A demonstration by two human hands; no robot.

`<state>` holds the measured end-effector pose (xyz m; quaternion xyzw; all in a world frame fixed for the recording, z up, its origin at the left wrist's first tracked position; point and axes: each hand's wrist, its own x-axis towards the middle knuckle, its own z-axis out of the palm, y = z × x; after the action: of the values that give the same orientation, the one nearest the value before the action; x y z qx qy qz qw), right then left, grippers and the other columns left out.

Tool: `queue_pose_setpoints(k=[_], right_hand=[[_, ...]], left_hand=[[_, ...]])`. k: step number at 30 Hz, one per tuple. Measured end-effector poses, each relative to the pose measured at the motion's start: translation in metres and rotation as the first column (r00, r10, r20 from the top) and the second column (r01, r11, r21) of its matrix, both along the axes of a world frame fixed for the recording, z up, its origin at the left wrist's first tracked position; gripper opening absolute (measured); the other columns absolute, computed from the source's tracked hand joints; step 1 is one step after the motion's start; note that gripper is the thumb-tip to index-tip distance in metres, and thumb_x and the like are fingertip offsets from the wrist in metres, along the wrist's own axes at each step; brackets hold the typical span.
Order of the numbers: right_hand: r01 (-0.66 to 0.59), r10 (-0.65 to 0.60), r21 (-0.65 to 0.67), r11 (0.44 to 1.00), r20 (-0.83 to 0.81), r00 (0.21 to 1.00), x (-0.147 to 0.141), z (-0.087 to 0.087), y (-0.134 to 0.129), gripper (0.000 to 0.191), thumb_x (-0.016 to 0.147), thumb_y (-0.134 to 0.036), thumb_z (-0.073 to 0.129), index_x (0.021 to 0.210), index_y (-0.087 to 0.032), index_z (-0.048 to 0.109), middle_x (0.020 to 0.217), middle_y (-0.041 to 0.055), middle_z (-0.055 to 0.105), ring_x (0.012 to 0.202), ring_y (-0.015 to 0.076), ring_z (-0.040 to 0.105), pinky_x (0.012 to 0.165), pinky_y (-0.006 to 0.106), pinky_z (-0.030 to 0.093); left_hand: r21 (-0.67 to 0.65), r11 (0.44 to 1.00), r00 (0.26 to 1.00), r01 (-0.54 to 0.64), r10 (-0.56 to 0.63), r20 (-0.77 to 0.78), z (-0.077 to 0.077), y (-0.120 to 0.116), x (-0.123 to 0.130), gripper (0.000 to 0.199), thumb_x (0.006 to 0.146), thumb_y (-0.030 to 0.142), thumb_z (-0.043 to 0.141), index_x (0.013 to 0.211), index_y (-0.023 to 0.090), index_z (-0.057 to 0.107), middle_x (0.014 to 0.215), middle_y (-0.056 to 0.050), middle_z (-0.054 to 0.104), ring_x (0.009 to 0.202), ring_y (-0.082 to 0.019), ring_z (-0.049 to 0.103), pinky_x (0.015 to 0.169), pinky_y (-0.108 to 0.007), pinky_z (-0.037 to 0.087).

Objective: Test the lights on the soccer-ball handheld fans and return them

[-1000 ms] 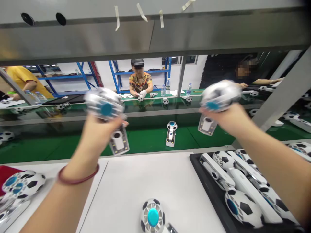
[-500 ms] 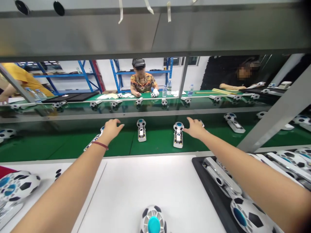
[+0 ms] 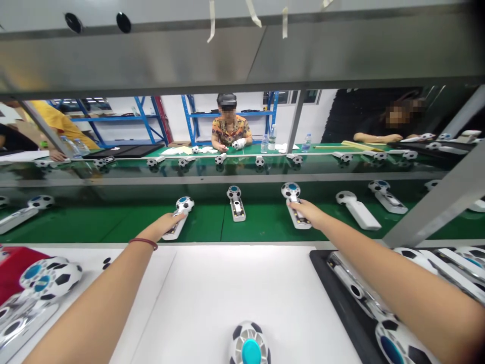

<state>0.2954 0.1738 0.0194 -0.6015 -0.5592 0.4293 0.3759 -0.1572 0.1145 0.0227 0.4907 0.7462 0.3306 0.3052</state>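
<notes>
On the green belt, my left hand (image 3: 165,226) is closed on the handle of a soccer-patterned device (image 3: 184,204), its ball end pointing away. My right hand (image 3: 308,213) grips the open handle of another soccer-patterned device (image 3: 291,190), farther right on the belt. Between them lies a third such device (image 3: 237,206), touched by neither hand. A ball-headed piece with a turquoise centre (image 3: 250,346) is at the bottom edge, on the white work surface (image 3: 204,293).
A black tray (image 3: 333,298) of devices lies at right, beside a slanted metal post (image 3: 435,197). More devices and a red box (image 3: 15,273) are at left. A metal shelf (image 3: 227,55) spans overhead. People sit across the belt.
Both hands have come down onto devices and closed on them; before, they hovered open above the belt. The view has shifted, and a white-backed device now shows right of my right hand.
</notes>
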Motion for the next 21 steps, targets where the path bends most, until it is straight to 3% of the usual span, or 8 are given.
queue_pose_setpoints(k=[3,6,8,11,13,16,19,21], right_hand=[[0.053,-0.060,-0.031,0.998,-0.258,0.964,-0.002,0.026,-0.018,0.035,0.076,-0.049,0.057,0.097,-0.023,0.047,0.071,-0.0001,0.058,0.061,0.0163,0.060,0.061,0.032,0.051],[0.026,-0.051,-0.052,0.998,-0.588,0.807,-0.005,0.054,-0.037,0.032,0.076,-0.046,0.060,0.095,-0.023,0.048,0.079,0.0014,0.061,0.074,0.0181,0.063,0.071,0.034,0.053],[-0.032,0.010,-0.019,0.999,-0.688,0.725,-0.008,0.068,-0.051,0.036,0.077,-0.053,0.055,0.092,-0.021,0.051,0.088,0.0056,0.063,0.086,0.0208,0.063,0.078,0.037,0.052],[-0.100,0.104,0.048,0.994,-0.719,0.687,-0.013,0.081,-0.071,0.051,0.077,-0.067,0.043,0.093,-0.020,0.053,0.098,0.0095,0.063,0.094,0.0247,0.061,0.083,0.044,0.049],[-0.142,0.154,0.076,0.987,-0.701,0.696,-0.017,0.083,-0.083,0.055,0.075,-0.071,0.041,0.097,-0.021,0.053,0.103,0.0097,0.062,0.096,0.0257,0.060,0.084,0.048,0.048],[-0.219,0.205,0.072,0.973,-0.702,0.682,-0.026,0.078,-0.101,0.056,0.072,-0.071,0.046,0.099,-0.023,0.055,0.105,0.0081,0.061,0.099,0.0260,0.058,0.085,0.048,0.046],[-0.344,0.265,0.023,0.939,-0.687,0.677,-0.036,0.063,-0.118,0.050,0.063,-0.057,0.066,0.098,-0.022,0.058,0.105,0.0074,0.061,0.103,0.0265,0.055,0.089,0.045,0.043],[-0.396,0.311,-0.003,0.918,-0.613,0.726,-0.042,0.050,-0.126,0.053,0.057,-0.043,0.075,0.103,-0.022,0.056,0.105,0.0071,0.061,0.103,0.0260,0.054,0.091,0.041,0.041]], left_hand=[[0.013,1.000,0.970,0.005,-0.008,0.241,0.005,-0.020,0.044,0.042,0.074,0.058,0.050,0.084,0.017,0.054,0.064,-0.002,0.058,0.057,-0.018,0.059,0.050,-0.028,0.046],[0.105,0.994,0.675,-0.030,-0.057,0.735,0.016,-0.045,0.093,0.028,0.072,0.037,0.063,0.090,0.019,0.050,0.075,-0.001,0.062,0.076,-0.020,0.064,0.070,-0.034,0.053],[0.143,0.990,0.504,-0.017,-0.115,0.856,0.024,-0.059,0.120,0.029,0.071,0.035,0.065,0.090,0.018,0.051,0.077,-0.002,0.063,0.079,-0.022,0.065,0.074,-0.038,0.053],[0.147,0.988,0.397,0.051,-0.155,0.905,0.033,-0.072,0.146,0.043,0.068,0.053,0.063,0.087,0.015,0.055,0.074,-0.005,0.063,0.070,-0.023,0.065,0.066,-0.035,0.053],[0.186,0.978,0.396,0.095,-0.209,0.894,0.035,-0.077,0.154,0.054,0.061,0.061,0.065,0.086,0.014,0.057,0.069,-0.004,0.062,0.061,-0.020,0.063,0.058,-0.030,0.051],[0.279,0.950,0.481,0.138,-0.311,0.820,0.032,-0.085,0.159,0.059,0.054,0.065,0.067,0.081,0.014,0.057,0.060,-0.004,0.061,0.054,-0.018,0.059,0.050,-0.026,0.045],[0.345,0.931,0.591,0.118,-0.345,0.729,0.024,-0.093,0.158,0.062,0.051,0.065,0.069,0.084,0.014,0.056,0.064,-0.007,0.064,0.061,-0.021,0.061,0.053,-0.027,0.045],[0.387,0.919,0.636,0.070,-0.340,0.692,0.016,-0.097,0.157,0.064,0.049,0.056,0.075,0.095,0.016,0.054,0.082,-0.009,0.066,0.075,-0.024,0.062,0.061,-0.029,0.047]])
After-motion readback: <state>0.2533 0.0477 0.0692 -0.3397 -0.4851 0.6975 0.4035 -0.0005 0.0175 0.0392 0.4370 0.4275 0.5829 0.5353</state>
